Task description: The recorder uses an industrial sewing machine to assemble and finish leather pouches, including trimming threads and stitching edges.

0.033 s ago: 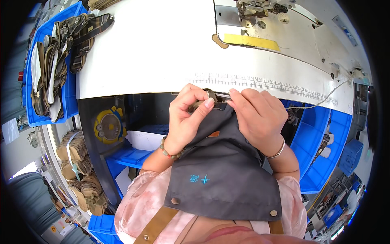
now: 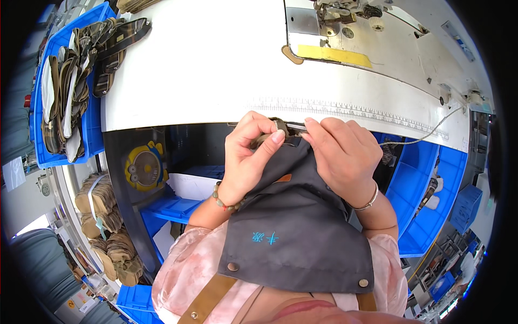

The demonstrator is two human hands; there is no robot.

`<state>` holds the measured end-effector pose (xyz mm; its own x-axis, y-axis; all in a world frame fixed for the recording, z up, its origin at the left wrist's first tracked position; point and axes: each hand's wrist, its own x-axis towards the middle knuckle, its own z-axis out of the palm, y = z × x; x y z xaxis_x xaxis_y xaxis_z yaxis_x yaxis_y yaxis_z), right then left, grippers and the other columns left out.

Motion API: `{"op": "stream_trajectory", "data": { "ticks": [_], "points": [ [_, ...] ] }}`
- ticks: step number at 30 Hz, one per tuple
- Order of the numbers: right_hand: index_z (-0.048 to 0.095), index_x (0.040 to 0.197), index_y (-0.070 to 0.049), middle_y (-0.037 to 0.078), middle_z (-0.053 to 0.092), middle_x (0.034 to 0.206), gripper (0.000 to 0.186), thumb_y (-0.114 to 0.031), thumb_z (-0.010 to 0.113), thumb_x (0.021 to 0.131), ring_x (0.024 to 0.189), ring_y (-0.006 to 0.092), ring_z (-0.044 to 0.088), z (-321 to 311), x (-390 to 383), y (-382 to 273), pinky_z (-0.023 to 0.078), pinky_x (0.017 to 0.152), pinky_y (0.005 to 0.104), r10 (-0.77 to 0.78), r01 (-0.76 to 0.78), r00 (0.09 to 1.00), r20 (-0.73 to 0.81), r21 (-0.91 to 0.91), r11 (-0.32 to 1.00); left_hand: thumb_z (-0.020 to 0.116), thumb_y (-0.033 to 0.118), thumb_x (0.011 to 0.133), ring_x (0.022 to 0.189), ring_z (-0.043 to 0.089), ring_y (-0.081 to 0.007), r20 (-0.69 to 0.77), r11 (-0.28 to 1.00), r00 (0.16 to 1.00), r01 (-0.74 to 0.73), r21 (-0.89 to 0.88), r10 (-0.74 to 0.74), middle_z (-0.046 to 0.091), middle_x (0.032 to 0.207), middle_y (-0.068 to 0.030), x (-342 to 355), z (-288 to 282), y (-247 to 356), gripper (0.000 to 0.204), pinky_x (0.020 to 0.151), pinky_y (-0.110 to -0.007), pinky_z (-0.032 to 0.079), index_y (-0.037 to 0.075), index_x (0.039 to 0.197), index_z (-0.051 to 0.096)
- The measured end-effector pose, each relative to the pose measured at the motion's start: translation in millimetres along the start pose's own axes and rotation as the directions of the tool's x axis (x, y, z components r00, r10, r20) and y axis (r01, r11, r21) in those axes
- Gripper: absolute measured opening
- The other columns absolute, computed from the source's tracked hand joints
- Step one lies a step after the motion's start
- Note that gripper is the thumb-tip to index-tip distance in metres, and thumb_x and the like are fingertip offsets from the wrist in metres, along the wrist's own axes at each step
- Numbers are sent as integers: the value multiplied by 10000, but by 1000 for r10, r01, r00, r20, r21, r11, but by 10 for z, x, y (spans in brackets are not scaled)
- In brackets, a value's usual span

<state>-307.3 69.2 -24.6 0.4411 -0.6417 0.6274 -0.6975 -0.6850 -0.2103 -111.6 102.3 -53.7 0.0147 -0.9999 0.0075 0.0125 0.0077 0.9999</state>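
Note:
My left hand, with a beaded bracelet at its wrist, is closed in a pinch between thumb and forefinger. It grips a small piece of brown fabric with a pale, toothed-looking edge by the thumb. Close beside it, my right hand is closed too, thumb against fingertips. From those fingertips a slim silvery tool points left to the fabric; its kind cannot be made out. Both hands are above my dark grey apron, just off the table's near edge. My fingers hide most of the fabric.
The white table carries a printed ruler along its near edge. A sewing machine stands at the far right. Plaid fabric pieces fill a blue bin at left; tied brown bundles lie below. A grey cord hangs at right.

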Motion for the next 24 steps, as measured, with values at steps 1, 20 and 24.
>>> {"op": "stream_trajectory", "data": {
  "ticks": [1,20,24],
  "points": [
    [723,942,-93,-15,603,814,280,-76,713,663,569,123,524,3,6,-1,364,475,272,4,-4,1000,-2,0,1000,688,27,907,799,533,-86,0,1000,1000,1,-1,-1,567,872,-21,2,2,-1,63,721,-230,433,2,868,644],
    [720,965,-83,-7,609,816,294,-92,728,671,547,125,505,71,-21,-9,350,463,271,-8,8,998,-62,-3,1000,677,18,914,803,525,-86,-11,1000,1000,-9,-10,9,566,901,-25,-20,50,30,43,724,-224,429,-13,897,652],
    [720,970,-81,-6,612,813,304,-89,724,667,540,123,500,103,-32,4,351,460,266,-15,15,996,-83,8,1000,658,19,923,817,500,-86,0,1000,1000,-15,8,15,550,911,-22,-18,48,35,47,735,-225,410,-20,899,646]
  ]
}}
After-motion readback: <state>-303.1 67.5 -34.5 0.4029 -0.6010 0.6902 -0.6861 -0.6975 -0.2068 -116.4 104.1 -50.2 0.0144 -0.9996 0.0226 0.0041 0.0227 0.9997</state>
